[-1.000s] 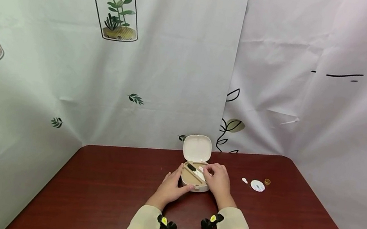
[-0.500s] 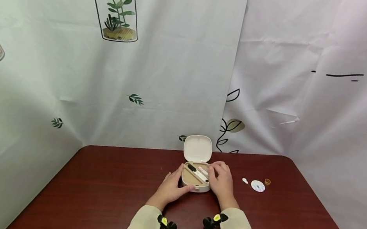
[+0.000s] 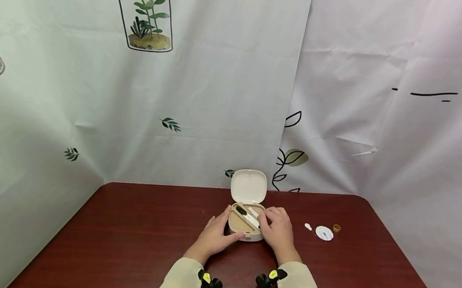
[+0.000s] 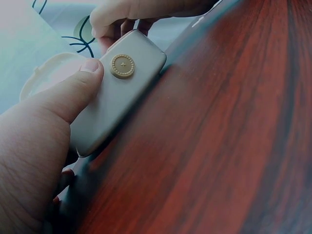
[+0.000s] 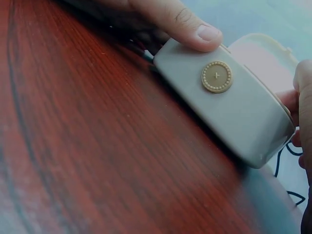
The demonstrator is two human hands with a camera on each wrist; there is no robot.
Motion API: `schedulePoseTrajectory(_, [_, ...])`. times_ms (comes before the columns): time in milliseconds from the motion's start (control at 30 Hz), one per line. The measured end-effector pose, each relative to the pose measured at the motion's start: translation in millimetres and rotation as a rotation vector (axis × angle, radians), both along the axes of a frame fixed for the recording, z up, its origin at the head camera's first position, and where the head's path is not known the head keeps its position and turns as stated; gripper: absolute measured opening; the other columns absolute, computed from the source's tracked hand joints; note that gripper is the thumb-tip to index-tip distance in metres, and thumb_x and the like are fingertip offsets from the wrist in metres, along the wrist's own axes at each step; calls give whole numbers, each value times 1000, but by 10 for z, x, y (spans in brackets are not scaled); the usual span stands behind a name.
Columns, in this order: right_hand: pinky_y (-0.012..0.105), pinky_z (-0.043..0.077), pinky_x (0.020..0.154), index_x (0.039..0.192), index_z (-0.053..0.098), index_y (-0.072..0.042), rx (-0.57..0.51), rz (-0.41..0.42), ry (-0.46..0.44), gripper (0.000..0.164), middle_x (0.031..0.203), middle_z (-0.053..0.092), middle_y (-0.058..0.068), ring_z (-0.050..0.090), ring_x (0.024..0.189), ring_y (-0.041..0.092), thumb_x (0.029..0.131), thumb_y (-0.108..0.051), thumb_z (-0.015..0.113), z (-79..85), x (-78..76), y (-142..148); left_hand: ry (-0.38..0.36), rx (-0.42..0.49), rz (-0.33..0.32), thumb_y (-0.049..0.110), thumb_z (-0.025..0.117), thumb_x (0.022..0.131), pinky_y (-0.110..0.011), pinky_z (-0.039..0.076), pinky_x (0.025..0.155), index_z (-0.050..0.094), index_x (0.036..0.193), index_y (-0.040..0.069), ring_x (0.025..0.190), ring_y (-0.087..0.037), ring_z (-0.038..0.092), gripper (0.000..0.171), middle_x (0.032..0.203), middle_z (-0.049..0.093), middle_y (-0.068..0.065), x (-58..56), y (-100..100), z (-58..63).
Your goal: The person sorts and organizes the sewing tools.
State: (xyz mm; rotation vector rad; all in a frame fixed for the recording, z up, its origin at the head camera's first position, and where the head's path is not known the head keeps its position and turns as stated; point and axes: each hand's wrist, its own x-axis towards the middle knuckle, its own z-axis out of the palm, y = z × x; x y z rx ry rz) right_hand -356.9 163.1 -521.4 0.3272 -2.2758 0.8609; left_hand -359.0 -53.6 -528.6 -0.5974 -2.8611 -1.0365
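A small off-white case (image 3: 252,237) stands on the table with its lid (image 3: 249,186) raised at the back. Its beige inside holds a slim white tool (image 3: 250,219) with a black end (image 3: 241,211), and a short pale stick (image 3: 253,212) beside it. My left hand (image 3: 213,237) holds the case from the left, thumb on the front wall near the round beaded button (image 4: 123,66). My right hand (image 3: 277,228) has its fingertips bent over the case's right side, at the inside. Whether they pinch something there I cannot tell.
On the dark red table (image 3: 146,231), to the right, lie a white labelled disc (image 3: 324,233), a small gold ring-shaped piece (image 3: 337,228) and a tiny white piece (image 3: 307,226). A printed white cloth (image 3: 221,88) hangs right behind the table's back edge.
My right hand shifts right to the case's side, uncovering more of the white tool, then returns slightly left over its near end. The left hand and case stay put.
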Motion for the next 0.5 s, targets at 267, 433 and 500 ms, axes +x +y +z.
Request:
schedulePoseTrajectory(267, [46,51,91,88,80,-14,8,5,-27,15,98,74,0,62,100,24,93,-17,67,-13,-18,-20,2,-6,-7,67,63,89,-54,17,122,20,162,7,148,-29,35,104,161,34,-15,-3,-10,-9])
schedulePoseTrajectory(433, [45,50,92,88,81,-16,-2,22,-22,15,99,75,-1,61,101,24,94,-17,67,-21,-28,-24,5,-9,-12,66,63,90,-55,18,122,20,162,6,147,-29,35,103,161,34,-15,2,-13,2])
schedulePoseTrajectory(500, [45,50,92,89,81,-16,-2,29,-22,16,99,75,-1,61,101,24,95,-18,66,-23,-32,-24,1,-15,-9,66,63,90,-54,17,122,19,162,7,148,-28,35,103,161,34,-14,2,-12,6])
